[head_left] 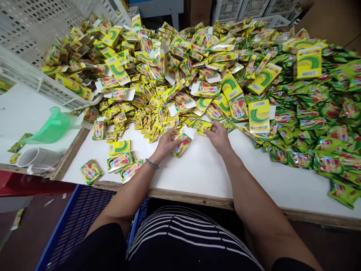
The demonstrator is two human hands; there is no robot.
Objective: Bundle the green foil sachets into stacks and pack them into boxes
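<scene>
My left hand (167, 145), with a beaded bracelet at the wrist, grips a small yellow and green candy box (182, 146) just above the table. The box's white top flap stands up, facing my right hand. A little to the right, my right hand (218, 137) pinches a small yellow candy packet (203, 128) between thumb and fingers. Packet and box are apart. Beyond both hands lie loose small yellow packets (152, 126) and a heap of boxes (207, 89), several with flaps up. Near my left forearm, several boxes (120, 162) lie close together on the table.
Green packets (318, 124) form a large pile along the right. A white perforated crate (56, 84) lies tipped at the back left. Further left are a green scoop (52, 126) and a white mug (36, 160). Below the table's wooden edge (191, 197) stands a blue crate (81, 214).
</scene>
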